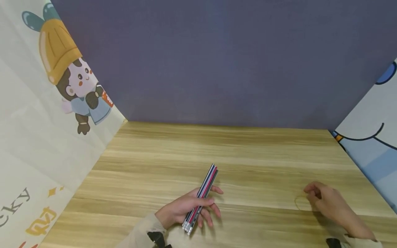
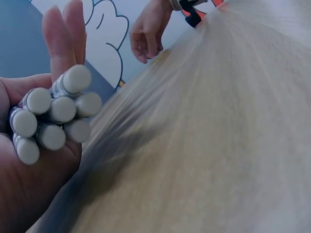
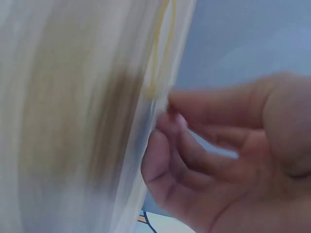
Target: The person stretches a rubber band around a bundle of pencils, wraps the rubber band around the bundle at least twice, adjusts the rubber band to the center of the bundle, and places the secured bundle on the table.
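A bundle of several pencils (image 1: 204, 191) lies across the palm of my left hand (image 1: 186, 206), with the thumb over it and the fingers spread loosely behind. The pencils have dark, white and pink barrels. Their white eraser ends (image 2: 63, 109) face the left wrist camera and form a tight cluster. Off to the right, my right hand (image 1: 331, 204) pinches a thin yellow rubber band (image 3: 155, 58) between thumb and fingertips, low over the table. The band's loop extends beyond the fingertips, away from the palm.
Both hands are over a wood-grain table (image 1: 149, 165). A dark blue-grey panel (image 1: 217, 62) rises along its far edge. A white sheet with a cartoon figure (image 1: 87, 79) borders the left side, and another printed sheet (image 1: 369, 155) borders the right.
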`<state>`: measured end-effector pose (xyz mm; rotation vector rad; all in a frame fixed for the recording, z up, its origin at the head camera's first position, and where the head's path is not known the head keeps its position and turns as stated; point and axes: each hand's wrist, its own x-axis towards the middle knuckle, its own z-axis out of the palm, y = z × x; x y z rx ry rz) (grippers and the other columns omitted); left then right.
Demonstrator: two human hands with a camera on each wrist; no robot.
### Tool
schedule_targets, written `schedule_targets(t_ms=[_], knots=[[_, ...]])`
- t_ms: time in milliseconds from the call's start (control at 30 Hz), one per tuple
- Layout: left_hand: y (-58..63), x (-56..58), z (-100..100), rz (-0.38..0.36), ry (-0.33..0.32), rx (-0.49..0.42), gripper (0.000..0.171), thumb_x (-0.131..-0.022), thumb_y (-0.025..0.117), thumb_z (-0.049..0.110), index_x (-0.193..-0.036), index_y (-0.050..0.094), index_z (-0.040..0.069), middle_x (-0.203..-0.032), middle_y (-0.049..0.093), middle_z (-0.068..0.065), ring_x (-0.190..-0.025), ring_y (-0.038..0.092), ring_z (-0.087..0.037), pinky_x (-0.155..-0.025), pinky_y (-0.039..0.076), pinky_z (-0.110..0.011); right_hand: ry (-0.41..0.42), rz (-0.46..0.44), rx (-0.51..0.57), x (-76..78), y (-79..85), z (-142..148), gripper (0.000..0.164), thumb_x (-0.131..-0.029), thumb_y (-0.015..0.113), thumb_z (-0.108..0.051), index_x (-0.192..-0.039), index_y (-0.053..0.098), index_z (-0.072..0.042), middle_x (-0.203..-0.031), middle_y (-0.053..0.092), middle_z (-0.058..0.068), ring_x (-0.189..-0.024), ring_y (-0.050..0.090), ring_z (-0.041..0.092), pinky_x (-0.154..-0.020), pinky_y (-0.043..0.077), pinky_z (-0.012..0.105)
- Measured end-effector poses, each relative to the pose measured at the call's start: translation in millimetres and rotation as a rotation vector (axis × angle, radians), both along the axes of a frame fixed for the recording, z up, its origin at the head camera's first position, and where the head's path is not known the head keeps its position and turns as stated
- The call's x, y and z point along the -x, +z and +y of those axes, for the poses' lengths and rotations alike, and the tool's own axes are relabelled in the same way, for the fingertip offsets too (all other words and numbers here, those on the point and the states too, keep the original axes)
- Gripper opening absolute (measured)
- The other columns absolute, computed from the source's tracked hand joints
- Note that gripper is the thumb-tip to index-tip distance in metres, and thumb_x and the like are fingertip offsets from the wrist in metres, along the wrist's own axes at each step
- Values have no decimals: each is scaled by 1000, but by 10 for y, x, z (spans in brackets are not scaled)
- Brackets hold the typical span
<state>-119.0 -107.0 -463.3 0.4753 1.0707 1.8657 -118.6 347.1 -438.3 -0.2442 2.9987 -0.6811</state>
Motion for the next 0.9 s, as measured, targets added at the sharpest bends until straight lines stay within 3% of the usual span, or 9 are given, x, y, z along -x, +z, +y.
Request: schedule_targets(t_ms=[67,267,400,500,633,733,833,900], knots=[[-1,-3,-3,-5,0,0,45,-107,37,7,-151,25,9,-105,70,-12,-70,72,-16,-49,57,-22,-8,3,-32,6,6,0,11,-91,64,-3,-102,66,0,-84,65,0,-71,57,9,-57,48,28],[15,-2,6,-7,-4,0,47,-107,37,7,-151,23,8,-105,70,-11,-70,72,-15,-49,57,-21,17,-124,-71,-24,7,-17,5,-94,65,-10,-92,66,-5,-80,61,-4,-68,52,11,-56,44,28],[25,-12,4,-11,2,0,46,-107,36,6,-151,23,8,-105,70,-11,-70,72,-16,-49,56,-21,-8,-62,-21,-31,19,-68,9,-100,56,-7,-94,62,-4,-79,59,-2,-67,47,8,-55,41,25],[28,0,4,-6,5,0,45,-107,36,6,-150,25,9,-105,70,-11,-70,72,-16,-49,56,-21,-46,37,90,-32,52,-119,12,-104,50,-9,-99,58,-2,-81,60,1,-67,52,7,-54,42,23],[25,9,3,1,11,3,44,-107,39,8,-149,28,11,-105,70,-12,-70,72,-16,-49,56,-21,-107,138,391,-45,106,-179,16,-104,54,-15,-107,57,1,-88,65,4,-76,61,5,-61,49,18],[14,-1,8,-3,15,-3,44,-106,41,9,-148,29,11,-105,69,-12,-70,72,-16,-48,56,-21,-132,98,807,-61,150,-189,19,-102,58,-15,-115,59,0,-97,67,3,-86,65,10,-73,55,19],[-2,-22,18,-14,6,-11,44,-106,41,8,-148,28,9,-105,69,-11,-70,72,-15,-48,56,-21,-54,-7,1230,-88,174,-175,23,-104,51,-7,-124,61,-1,-104,69,3,-91,67,16,-78,59,27],[-7,-33,29,-16,-2,-14,44,-106,40,7,-148,27,8,-104,69,-10,-71,72,-15,-48,56,-21,69,-74,1396,-99,182,-171,35,-107,40,-4,-139,53,-2,-113,69,7,-88,67,20,-75,60,31]])
